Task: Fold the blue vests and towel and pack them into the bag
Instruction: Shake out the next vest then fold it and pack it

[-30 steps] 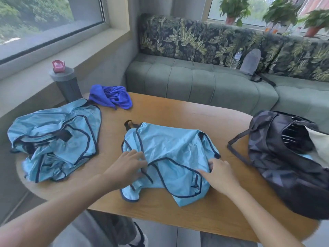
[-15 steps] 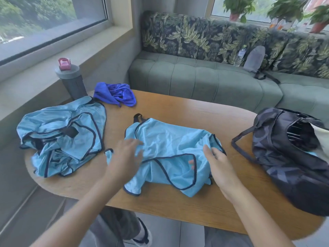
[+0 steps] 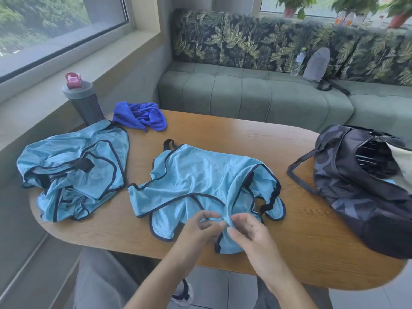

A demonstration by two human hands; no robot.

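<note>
two hands (image 3: 225,228) pinching vest (image 3: 200,186), open bag (image 3: 365,186) holding cloth

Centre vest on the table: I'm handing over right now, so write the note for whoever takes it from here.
Left hand: pinching the near hem of the centre vest.
Right hand: pinching the same hem just beside it; both sets of fingers meet on the fabric.
Centre vest: spread on the table, creased, not folded.
Second vest: crumpled heap at the table's left end.
Dark blue towel: bunched at the far edge, beside the grey bottle.
Bag: open at the right end.
Done: nothing on the table folded.
Left: fold both vests and towel, then pack.
</note>
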